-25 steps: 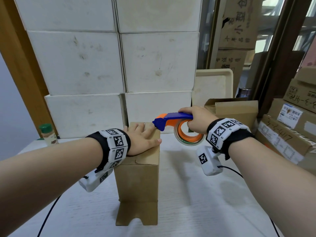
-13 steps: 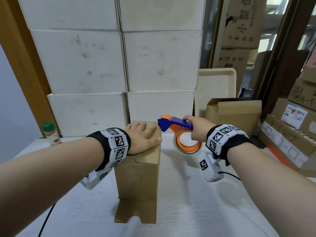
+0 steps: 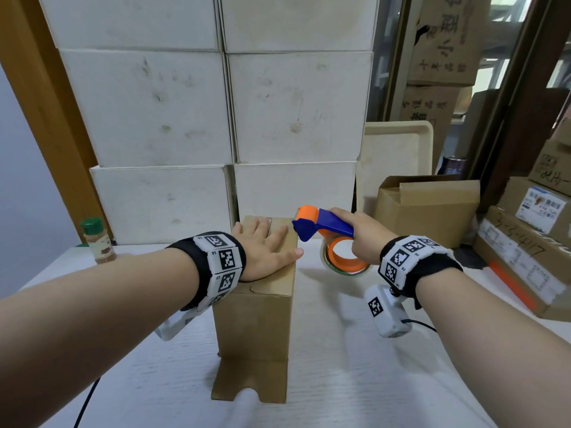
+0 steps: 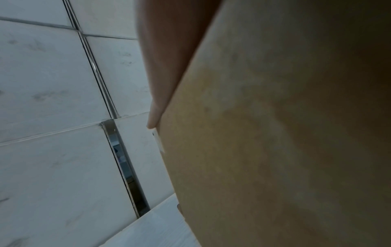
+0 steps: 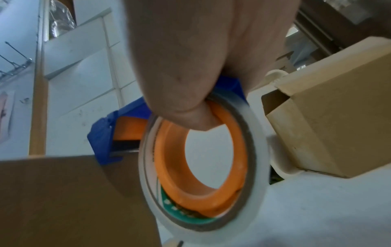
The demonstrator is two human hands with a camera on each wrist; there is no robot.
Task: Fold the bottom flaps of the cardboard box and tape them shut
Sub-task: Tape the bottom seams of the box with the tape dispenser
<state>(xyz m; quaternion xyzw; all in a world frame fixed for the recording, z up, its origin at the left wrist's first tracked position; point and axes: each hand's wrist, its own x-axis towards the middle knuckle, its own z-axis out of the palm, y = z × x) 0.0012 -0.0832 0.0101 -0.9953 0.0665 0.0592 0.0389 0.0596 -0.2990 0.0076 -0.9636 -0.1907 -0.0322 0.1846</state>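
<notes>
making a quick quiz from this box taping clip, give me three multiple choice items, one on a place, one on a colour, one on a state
1. Where does the left hand rest?
A. on top of the cardboard box
B. on the table
C. on the spice jar

2. What colour is the handle of the tape dispenser?
A. green
B. blue
C. white

3. What is the right hand doing?
A. hanging idle
B. pressing flat on the table
C. holding the tape dispenser in its grip

Answers:
1 A, its palm and straight fingers lie on the folded flaps.
2 B, the handle is blue, with an orange core in the roll.
3 C, its fingers curl round the dispenser at the box's top edge.
</notes>
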